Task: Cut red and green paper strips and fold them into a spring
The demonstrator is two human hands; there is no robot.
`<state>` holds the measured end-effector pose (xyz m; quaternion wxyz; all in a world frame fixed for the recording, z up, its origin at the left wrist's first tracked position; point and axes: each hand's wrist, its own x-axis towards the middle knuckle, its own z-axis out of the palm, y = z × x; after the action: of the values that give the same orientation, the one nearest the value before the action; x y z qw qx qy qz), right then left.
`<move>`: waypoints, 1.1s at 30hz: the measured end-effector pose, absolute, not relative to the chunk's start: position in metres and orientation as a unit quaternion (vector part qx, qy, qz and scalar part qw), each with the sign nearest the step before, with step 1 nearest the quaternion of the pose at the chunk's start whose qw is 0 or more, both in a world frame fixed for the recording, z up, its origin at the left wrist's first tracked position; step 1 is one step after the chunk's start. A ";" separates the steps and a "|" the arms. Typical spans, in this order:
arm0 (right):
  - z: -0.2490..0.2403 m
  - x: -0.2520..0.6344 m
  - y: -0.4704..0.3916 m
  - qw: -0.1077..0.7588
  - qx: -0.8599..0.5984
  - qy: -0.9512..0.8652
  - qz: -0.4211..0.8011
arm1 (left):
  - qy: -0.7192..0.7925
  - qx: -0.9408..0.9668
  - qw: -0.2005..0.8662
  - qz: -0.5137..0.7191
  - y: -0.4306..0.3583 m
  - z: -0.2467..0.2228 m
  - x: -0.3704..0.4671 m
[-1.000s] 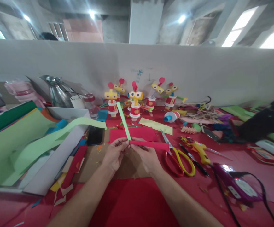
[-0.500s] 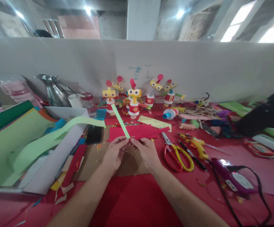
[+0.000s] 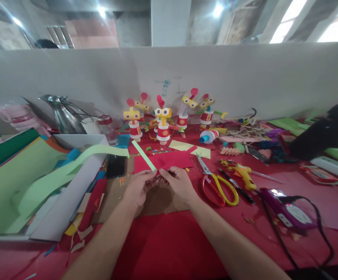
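A narrow light green paper strip point(image 3: 143, 155) slants up and to the left from between my fingertips. My left hand point(image 3: 140, 186) pinches its lower end between thumb and fingers. Close against it, my right hand point(image 3: 177, 182) is closed at the same end of the strip, thumb on top; small dark reddish bits show between the fingers, too hidden to make out. Just beyond the hands lies red paper point(image 3: 169, 160), with a pale yellow paper piece point(image 3: 202, 151) behind it. Brown cardboard point(image 3: 160, 200) is under both hands.
Scissors point(image 3: 218, 189), a black pen point(image 3: 239, 186) and a yellow glue gun point(image 3: 246, 177) lie at right, near a purple corded device point(image 3: 288, 210). Several paper-cup figures point(image 3: 163, 132) stand behind. At left are a box of coloured paper point(image 3: 44, 210) and a phone point(image 3: 116, 166).
The green strip's free end has swung down and left, and less of its length shows. Both hands stay together, fingertips shifted slightly. The whole view has moved a little.
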<state>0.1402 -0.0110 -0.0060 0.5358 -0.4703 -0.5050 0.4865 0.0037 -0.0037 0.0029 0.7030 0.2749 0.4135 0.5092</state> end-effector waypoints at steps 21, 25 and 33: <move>-0.011 0.139 -0.008 0.519 -0.454 -0.562 0.457 | 0.412 0.299 0.654 0.559 -0.004 0.001 0.005; -0.008 0.140 -0.009 0.517 -0.422 -0.624 0.407 | 0.401 0.325 0.655 0.552 -0.006 0.000 0.006; -0.007 0.142 -0.009 0.550 -0.407 -0.616 0.391 | 0.336 0.321 0.706 0.534 -0.007 -0.001 0.005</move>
<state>0.1415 -0.0089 -0.0067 0.5495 -0.4073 -0.6160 0.3907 0.0051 -0.0070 -0.0007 0.7064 0.3206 0.3363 0.5339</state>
